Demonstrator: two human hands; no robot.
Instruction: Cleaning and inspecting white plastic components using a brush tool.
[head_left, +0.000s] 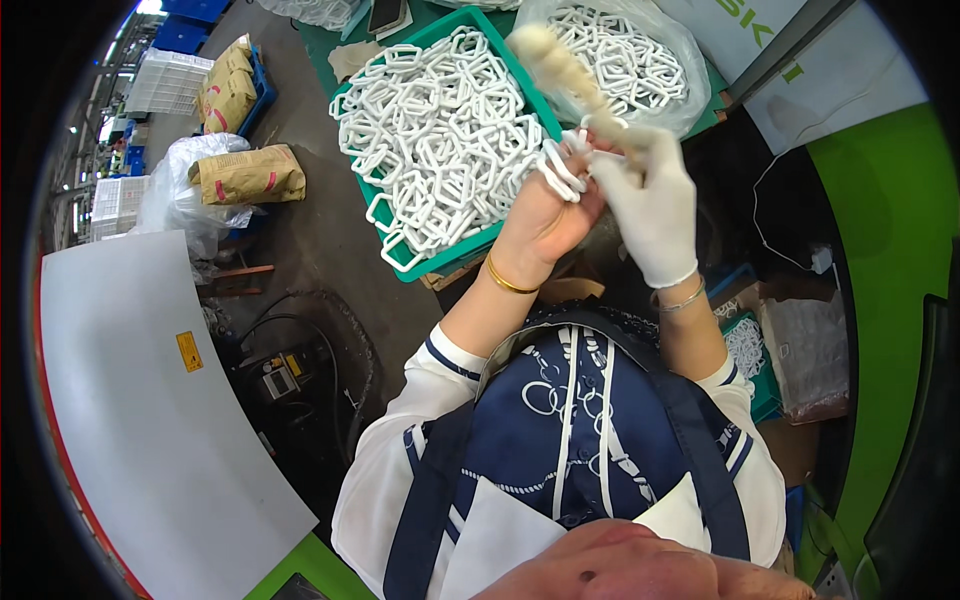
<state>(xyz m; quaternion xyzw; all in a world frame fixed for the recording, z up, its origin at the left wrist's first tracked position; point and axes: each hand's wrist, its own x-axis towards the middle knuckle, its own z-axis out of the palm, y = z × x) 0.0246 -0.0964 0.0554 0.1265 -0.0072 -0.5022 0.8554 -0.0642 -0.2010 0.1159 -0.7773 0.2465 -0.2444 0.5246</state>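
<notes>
My bare left hand (555, 215), with a gold bangle at the wrist, is closed around several white plastic chain links (562, 172). Its fingertips are partly hidden. Close against it, my right hand (650, 205) in a white glove has its fingers curled round a long cream-coloured stick-like thing (560, 65). That thing is smeared by motion, and its exact kind cannot be made out. Both hands are just off the right edge of a green tray (430, 268) heaped with loose white links (440, 150).
Beyond my right hand, a clear plastic bag (695, 85) holds more links. Lower right sits a smaller green bin (768, 385) of links. Brown paper sacks (250, 175) stand at left, behind a grey-white machine panel (150, 370). A white cable (765, 185) hangs at right.
</notes>
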